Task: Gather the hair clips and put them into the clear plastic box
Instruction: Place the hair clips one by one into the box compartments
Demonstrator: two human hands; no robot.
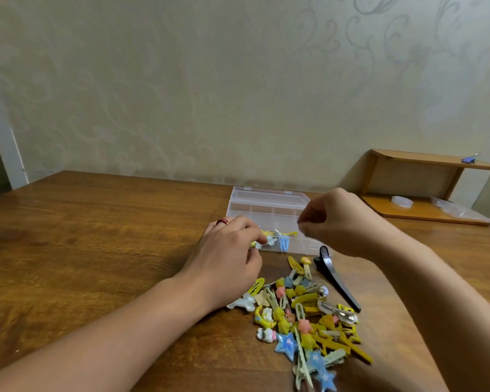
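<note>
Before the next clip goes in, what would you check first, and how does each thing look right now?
1. Clear plastic box open, lid back: ok.
2. Clips already in its near compartment: ok, a few.
3. Pile of hair clips within reach on the wooden table: ok, many left.
4. Left hand at the box's near edge, fingers on a yellow clip: ok.
5. Right hand above the box, fingertips pinched; whether it holds anything: cannot tell.
6. Long black clip lies apart from the pile: not ok, ungathered.
</note>
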